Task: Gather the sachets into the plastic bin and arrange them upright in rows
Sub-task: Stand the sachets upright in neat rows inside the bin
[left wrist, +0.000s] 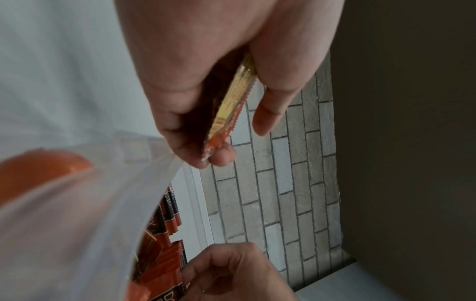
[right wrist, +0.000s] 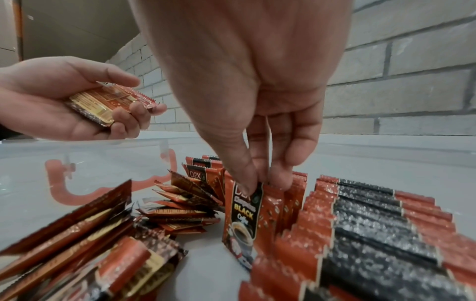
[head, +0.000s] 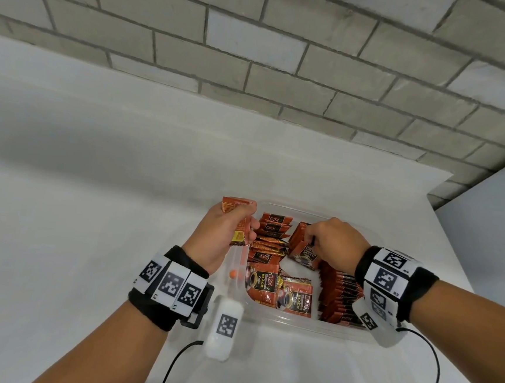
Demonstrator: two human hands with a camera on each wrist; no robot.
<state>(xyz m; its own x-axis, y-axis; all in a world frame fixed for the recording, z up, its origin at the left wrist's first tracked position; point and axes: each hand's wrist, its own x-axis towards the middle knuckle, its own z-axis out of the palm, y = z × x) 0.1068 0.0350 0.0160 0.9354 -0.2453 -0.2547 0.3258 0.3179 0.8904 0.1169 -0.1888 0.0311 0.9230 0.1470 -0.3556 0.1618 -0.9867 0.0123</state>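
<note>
Bench [head: 93, 177]: a white surface against a grey brick wall [head: 287, 57]; it carries the plastic bin near our edge.
Plastic bin [head: 294, 325]: clear, with an orange latch [head: 233, 274] on its left side. We see no sachets lying outside it, so the gathering looks done and the arranging is what remains.
Finished row [right wrist: 373, 224]: along the bin's right side, sachets stand on edge, packed face to face.
Loose sachets [head: 279, 291]: in the left and middle of the bin, some lie flat with labels up, others lean in a fanned heap [right wrist: 185, 203].
Left hand [head: 226, 231]: held over the bin's left rim, fingers curled round a small stack of sachets [right wrist: 108, 103]; we take this as the supply for the next placements.
Right hand [head: 335, 244]: reaching down into the bin, thumb and fingertips [right wrist: 247, 183] pinching the top edge of one upright sachet [right wrist: 244, 211] just beside the finished row, where a second short row seems to be starting.
Step in hand: we judge we are seating this sachet upright against its neighbours.
Next move: let go only once it stands supported, then draw another from the left-hand stack and set it face to face beside it; the leaning heap close by could knock it over.
</note>
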